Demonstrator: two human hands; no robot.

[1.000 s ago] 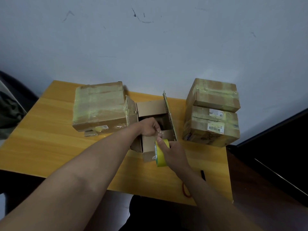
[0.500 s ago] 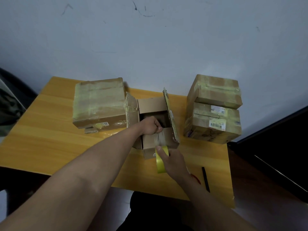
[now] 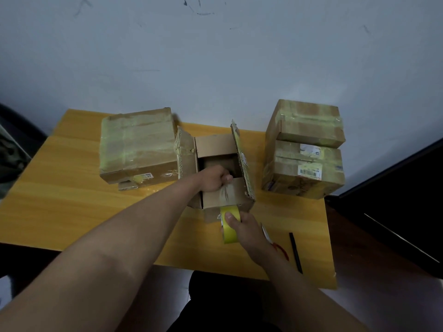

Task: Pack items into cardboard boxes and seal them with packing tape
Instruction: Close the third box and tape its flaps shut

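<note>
Barcode label (image 3: 309, 171) on lower right box (image 3: 304, 173); print illegible.

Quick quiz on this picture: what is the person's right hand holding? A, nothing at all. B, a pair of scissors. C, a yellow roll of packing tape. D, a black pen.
C: the right hand grips the yellow tape roll just in front of the open cardboard box, while the black pen lies untouched on the table.
</note>
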